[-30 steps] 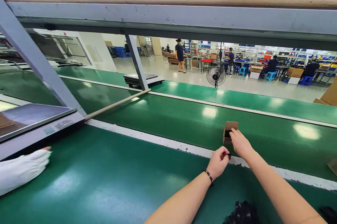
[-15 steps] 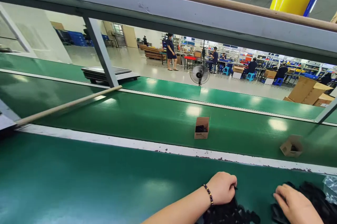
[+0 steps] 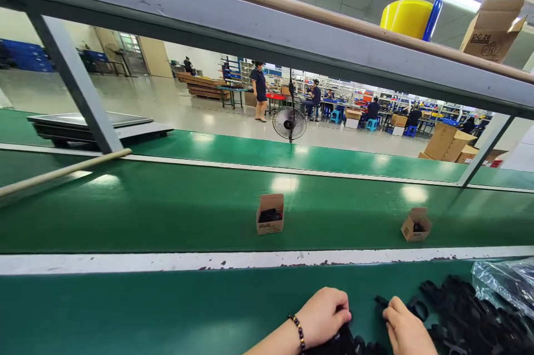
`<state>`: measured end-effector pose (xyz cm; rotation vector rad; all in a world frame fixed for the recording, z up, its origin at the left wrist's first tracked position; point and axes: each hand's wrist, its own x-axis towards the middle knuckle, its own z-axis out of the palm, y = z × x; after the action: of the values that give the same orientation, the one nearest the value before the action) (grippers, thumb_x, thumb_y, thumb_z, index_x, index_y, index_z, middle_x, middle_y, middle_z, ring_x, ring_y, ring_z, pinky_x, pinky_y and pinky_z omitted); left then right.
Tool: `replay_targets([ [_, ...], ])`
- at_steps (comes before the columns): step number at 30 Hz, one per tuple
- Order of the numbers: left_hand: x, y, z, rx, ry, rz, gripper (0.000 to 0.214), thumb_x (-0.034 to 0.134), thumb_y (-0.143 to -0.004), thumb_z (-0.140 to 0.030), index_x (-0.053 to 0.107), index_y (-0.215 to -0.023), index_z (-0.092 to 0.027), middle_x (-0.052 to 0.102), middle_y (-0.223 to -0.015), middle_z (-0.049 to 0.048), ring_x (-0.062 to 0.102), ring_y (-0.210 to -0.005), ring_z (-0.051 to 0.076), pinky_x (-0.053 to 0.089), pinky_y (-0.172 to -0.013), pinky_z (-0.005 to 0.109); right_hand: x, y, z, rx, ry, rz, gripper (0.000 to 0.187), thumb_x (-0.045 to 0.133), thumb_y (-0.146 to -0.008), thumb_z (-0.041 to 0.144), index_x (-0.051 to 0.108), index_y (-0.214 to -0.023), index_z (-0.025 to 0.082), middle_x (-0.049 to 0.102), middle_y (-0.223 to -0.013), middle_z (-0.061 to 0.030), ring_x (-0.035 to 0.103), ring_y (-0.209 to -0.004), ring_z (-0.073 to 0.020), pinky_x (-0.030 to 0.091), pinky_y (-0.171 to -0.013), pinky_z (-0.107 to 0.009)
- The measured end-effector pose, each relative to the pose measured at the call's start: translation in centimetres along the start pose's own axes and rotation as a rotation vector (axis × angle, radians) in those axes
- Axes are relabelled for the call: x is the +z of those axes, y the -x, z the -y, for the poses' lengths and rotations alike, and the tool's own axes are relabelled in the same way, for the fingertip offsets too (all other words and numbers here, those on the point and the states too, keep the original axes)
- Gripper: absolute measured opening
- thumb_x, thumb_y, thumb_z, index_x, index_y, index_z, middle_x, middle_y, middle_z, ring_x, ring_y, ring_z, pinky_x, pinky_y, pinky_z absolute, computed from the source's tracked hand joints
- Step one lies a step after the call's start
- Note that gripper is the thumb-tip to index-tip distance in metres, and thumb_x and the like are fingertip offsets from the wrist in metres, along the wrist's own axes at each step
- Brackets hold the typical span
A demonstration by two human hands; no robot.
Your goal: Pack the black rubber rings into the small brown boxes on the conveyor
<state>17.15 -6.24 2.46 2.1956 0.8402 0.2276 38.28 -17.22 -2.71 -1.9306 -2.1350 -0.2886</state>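
Observation:
My left hand [image 3: 323,315], with a bead bracelet on the wrist, is curled closed over black parts at the bottom edge of the view. My right hand [image 3: 404,330] is beside it, fingers pinched on a small black part at the edge of a heap of black plastic parts [image 3: 463,310] on the near green table. On the green conveyor belt beyond stand two small open cardboard boxes: one [image 3: 270,213] straight ahead with black parts inside, and another [image 3: 415,224] to the right.
A clear plastic bag [image 3: 507,280] lies at the far right of the heap. A wooden stick [image 3: 62,171] and a grey frame post [image 3: 77,85] cross the belt at left, beside a flat scale [image 3: 95,124]. A floor fan [image 3: 289,123] and several workers are across the hall.
Both hands came back from the small box on the belt down to the black parts heap. The view swung right, and the box has travelled left along the belt. A second box came into sight.

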Motion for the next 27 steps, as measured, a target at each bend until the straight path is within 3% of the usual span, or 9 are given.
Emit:
replay_targets([
  [3,0.2,0.2,-0.4,-0.045,-0.004,-0.008,0.013,0.052,-0.065,-0.011,0.059,-0.071,-0.021,0.060,-0.067,-0.0038,0.053,-0.065,0.014,0.037,-0.058,0.021,-0.7,-0.1,0.6,-0.008,-0.101,0.021,0.023,0.038,-0.077,0.005,0.051,-0.068,0.022,0.057,-0.075,-0.0009,0.059,-0.061,-0.0104,0.047,-0.058,-0.017],
  [6,0.4,0.4,-0.6,-0.078,-0.001,-0.032,0.031,0.054,-0.059,-0.009,0.059,-0.086,-0.022,0.059,-0.068,-0.0054,0.052,-0.064,0.014,0.037,-0.058,0.021,-2.7,-1.2,-0.9,-0.031,-0.170,-0.048,0.022,0.037,-0.084,0.011,0.052,-0.072,0.022,0.058,-0.082,-0.0029,0.060,-0.069,-0.0115,0.049,-0.063,-0.018],
  [9,0.6,0.5,-0.8,-0.124,-0.009,-0.032,0.027,0.051,-0.060,-0.010,0.062,-0.081,-0.021,0.060,-0.067,-0.0042,0.052,-0.063,0.014,0.038,-0.059,0.021,-5.1,-4.0,-5.7,0.030,-0.033,-0.171,0.022,0.034,-0.089,0.018,0.055,-0.082,0.020,0.058,-0.106,-0.0083,0.061,-0.085,-0.0150,0.050,-0.072,-0.024],
  [11,0.7,0.4,-0.9,-0.162,-0.012,-0.020,0.022,0.049,-0.062,-0.011,0.064,-0.074,-0.020,0.061,-0.066,-0.0028,0.053,-0.063,0.014,0.039,-0.059,0.021,-6.0,-6.7,-9.7,0.098,0.142,-0.199,0.024,0.034,-0.089,0.018,0.058,-0.084,0.020,0.057,-0.113,-0.0091,0.061,-0.083,-0.0158,0.049,-0.070,-0.026],
  [14,0.6,0.1,-0.8,-0.180,-0.011,-0.028,0.022,0.047,-0.064,-0.012,0.065,-0.073,-0.019,0.060,-0.064,-0.0025,0.052,-0.062,0.013,0.039,-0.059,0.021,-5.9,-10.5,-14.4,0.075,0.326,-0.097,0.028,0.035,-0.084,0.009,0.061,-0.090,0.015,0.057,-0.117,-0.0122,0.059,-0.090,-0.0199,0.045,-0.076,-0.031],
  [16,0.4,-0.1,-0.5,-0.168,-0.009,-0.062,0.022,0.046,-0.065,-0.012,0.065,-0.073,-0.018,0.059,-0.063,-0.0027,0.051,-0.061,0.012,0.038,-0.059,0.021,-5.1,-12.4,-15.9,0.023,0.346,-0.033,0.028,0.038,-0.080,0.004,0.062,-0.091,0.013,0.058,-0.117,-0.0129,0.058,-0.091,-0.0214,0.043,-0.078,-0.033],
  [21,-0.7,-0.4,0.5,-0.147,-0.115,-0.225,0.020,0.044,-0.066,-0.009,0.061,-0.071,-0.018,0.058,-0.066,-0.0009,0.052,-0.068,0.014,0.038,-0.064,0.023,-3.1,-14.8,-15.7,-0.063,0.328,0.073,0.025,0.045,-0.075,0.001,0.064,-0.086,0.013,0.064,-0.103,-0.0122,0.055,-0.100,-0.0237,0.036,-0.086,-0.034],
  [27,-1.2,-0.4,1.0,-0.160,-0.218,-0.218,0.028,0.047,-0.069,-0.012,0.060,-0.093,-0.018,0.061,-0.076,0.0025,0.054,-0.077,0.019,0.041,-0.072,0.028,-1.9,-16.0,-13.8,-0.092,0.273,0.198,0.025,0.049,-0.069,0.002,0.063,-0.086,0.014,0.066,-0.092,-0.0090,0.057,-0.093,-0.0195,0.031,-0.092,-0.031],
])
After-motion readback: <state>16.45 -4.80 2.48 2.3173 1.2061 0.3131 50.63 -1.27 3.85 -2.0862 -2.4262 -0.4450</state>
